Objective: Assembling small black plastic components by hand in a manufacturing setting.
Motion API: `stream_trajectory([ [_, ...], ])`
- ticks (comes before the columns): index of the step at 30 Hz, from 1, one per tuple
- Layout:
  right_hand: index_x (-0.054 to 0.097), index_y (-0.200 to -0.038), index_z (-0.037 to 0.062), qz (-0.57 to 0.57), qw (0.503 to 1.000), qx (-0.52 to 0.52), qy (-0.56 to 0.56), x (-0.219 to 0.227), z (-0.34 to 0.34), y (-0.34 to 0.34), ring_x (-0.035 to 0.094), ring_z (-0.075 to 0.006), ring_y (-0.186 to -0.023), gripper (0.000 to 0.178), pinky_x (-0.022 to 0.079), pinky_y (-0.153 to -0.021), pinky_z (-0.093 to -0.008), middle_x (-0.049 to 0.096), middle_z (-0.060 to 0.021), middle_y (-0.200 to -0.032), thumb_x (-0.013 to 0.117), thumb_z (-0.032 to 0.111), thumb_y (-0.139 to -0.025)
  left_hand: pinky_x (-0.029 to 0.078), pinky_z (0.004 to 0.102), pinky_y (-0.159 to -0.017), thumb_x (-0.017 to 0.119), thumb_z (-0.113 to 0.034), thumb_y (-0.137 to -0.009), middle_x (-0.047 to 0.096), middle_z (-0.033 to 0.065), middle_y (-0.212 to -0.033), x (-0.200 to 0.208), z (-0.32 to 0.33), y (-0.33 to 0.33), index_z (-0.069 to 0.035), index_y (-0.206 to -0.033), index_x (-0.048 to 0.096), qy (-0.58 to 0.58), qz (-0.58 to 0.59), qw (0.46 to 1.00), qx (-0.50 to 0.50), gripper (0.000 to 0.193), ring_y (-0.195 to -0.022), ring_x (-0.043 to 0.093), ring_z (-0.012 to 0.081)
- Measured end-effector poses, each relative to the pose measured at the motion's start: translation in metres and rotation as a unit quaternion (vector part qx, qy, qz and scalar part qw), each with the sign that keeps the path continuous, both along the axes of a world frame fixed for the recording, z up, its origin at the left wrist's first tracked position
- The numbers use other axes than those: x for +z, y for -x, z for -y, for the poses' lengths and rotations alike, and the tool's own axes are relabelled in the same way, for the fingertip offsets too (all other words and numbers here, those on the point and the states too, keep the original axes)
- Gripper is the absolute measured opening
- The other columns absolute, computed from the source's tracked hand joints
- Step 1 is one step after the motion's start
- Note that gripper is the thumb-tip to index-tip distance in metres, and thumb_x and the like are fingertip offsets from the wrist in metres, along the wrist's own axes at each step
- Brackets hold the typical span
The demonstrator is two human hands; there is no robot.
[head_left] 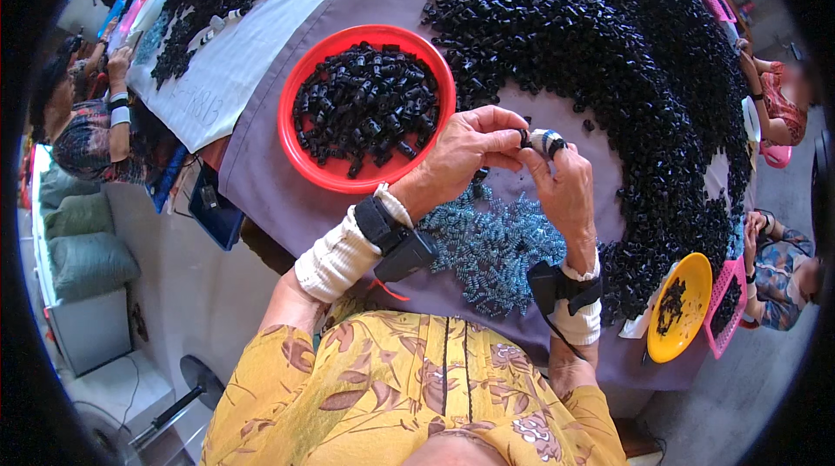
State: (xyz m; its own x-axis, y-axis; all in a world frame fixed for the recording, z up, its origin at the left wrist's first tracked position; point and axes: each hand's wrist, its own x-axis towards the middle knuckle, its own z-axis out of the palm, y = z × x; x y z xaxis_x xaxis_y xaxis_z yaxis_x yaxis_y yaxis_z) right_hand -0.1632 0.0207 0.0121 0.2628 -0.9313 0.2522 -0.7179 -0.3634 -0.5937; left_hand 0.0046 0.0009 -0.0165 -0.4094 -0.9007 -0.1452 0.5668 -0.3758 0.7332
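Observation:
My left hand (474, 149) and my right hand (567, 192) meet above the table, fingertips pinched together. Between them is a small black plastic part (524, 138), mostly covered by the fingers. A striped wrap goes round a finger of my right hand. Whether the right fingers also hold a separate small piece cannot be made out. Just below the hands lies a heap of small blue coil springs (491, 249). Left of my left hand stands a red basin (291, 140) with many black plastic parts (365, 105) in it.
A large pile of black parts (644, 75) curves round the far and right side of the purple-grey tablecloth (270, 131). At the right are a yellow bowl (696, 292) and a pink basket (729, 314). Other people sit at both sides. Stuffed sacks (87, 266) lie at left.

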Motion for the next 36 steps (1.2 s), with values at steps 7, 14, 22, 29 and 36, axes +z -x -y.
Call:
stream_trajectory([
  [7, 0.061, -0.092, 0.0023, 0.036, 0.999, -0.016, 0.033, 0.008, 0.002, 0.003, 0.057, -0.0342, -0.079, 0.016, 0.046, -0.067, -0.0408, 0.064, -0.0157, -0.083, 0.060, 0.016, -0.083, 0.055, 0.0275, -0.070, 0.059, -0.010, -0.087, 0.065, 0.0094, -0.089, 0.002, -0.003, -0.001, 0.002, -0.104, 0.059, 0.001, 0.039, 0.999, -0.001, 0.021, -0.077, 0.065, 0.0154],
  [14, 0.061, -0.091, 0.0020, 0.002, 0.998, -0.003, 0.064, 0.012, 0.003, 0.004, 0.056, -0.0333, -0.076, 0.015, 0.045, -0.067, -0.0406, 0.063, -0.0152, -0.079, 0.061, 0.014, -0.082, 0.055, 0.0271, -0.072, 0.060, -0.009, -0.086, 0.065, 0.0098, -0.092, 0.001, -0.003, 0.000, 0.003, -0.107, 0.058, 0.018, 0.039, 0.999, -0.008, 0.025, -0.079, 0.065, 0.0153],
  [22, 0.059, -0.081, 0.0001, -0.034, 0.994, 0.030, 0.101, 0.015, 0.005, 0.004, 0.057, -0.0306, -0.069, 0.013, 0.040, -0.072, -0.0397, 0.060, -0.0138, -0.072, 0.060, 0.013, -0.082, 0.054, 0.0267, -0.073, 0.061, -0.009, -0.085, 0.065, 0.0096, -0.092, 0.001, -0.005, 0.001, 0.003, -0.106, 0.059, 0.031, 0.059, 0.998, -0.006, 0.024, -0.079, 0.065, 0.0150],
  [29, 0.058, -0.080, -0.0010, -0.081, 0.988, 0.048, 0.120, 0.019, 0.003, 0.002, 0.057, -0.0298, -0.069, 0.014, 0.040, -0.074, -0.0395, 0.060, -0.0138, -0.073, 0.058, 0.013, -0.083, 0.053, 0.0251, -0.071, 0.060, -0.010, -0.085, 0.065, 0.0082, -0.091, -0.002, -0.006, 0.003, 0.003, -0.106, 0.059, 0.062, 0.081, 0.995, 0.003, 0.024, -0.076, 0.064, 0.0127],
  [36, 0.058, -0.080, -0.0002, -0.098, 0.988, 0.055, 0.103, 0.013, 0.003, 0.005, 0.057, -0.0284, -0.069, 0.011, 0.039, -0.074, -0.0394, 0.059, -0.0128, -0.072, 0.056, 0.010, -0.083, 0.053, 0.0238, -0.070, 0.060, -0.011, -0.086, 0.065, 0.0058, -0.088, -0.001, -0.008, 0.004, 0.001, -0.105, 0.061, 0.053, 0.121, 0.991, -0.018, 0.022, -0.073, 0.062, 0.0101],
])
